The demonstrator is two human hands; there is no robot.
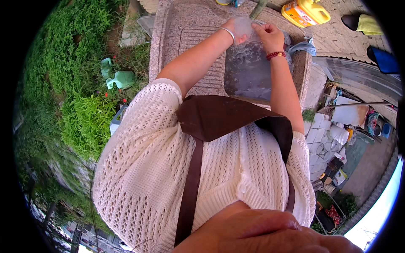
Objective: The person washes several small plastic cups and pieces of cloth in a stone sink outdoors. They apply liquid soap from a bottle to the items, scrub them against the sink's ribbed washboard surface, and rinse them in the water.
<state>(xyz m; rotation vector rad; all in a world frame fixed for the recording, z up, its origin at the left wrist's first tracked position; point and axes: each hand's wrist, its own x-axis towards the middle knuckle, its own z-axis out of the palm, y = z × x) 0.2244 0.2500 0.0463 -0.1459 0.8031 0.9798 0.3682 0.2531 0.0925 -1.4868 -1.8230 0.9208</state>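
My left hand (229, 28), with a silver bangle at its wrist, is closed around a translucent, whitish, rounded thing (243, 27) that looks like thin plastic. Its exact kind I cannot make out. On the right side of that thing, my right hand (270, 37) pinches its edge between thumb and fingers; a red bead bracelet circles this wrist. Both hands are above the far end of a speckled stone sink (303, 75). Below them, greyish cloudy water (249, 74) lies in the basin. A greenish pipe or hose (258, 9) comes down just beyond the hands.
A ribbed washboard surface (202, 46) forms the sink's left part. Bluish cloth or plastic (301, 47) hangs over the right rim. Behind stands a yellow jug (303, 12). Dark and green items (369, 24) lie by the wall. Plants and a green watering can (122, 79) are at left.
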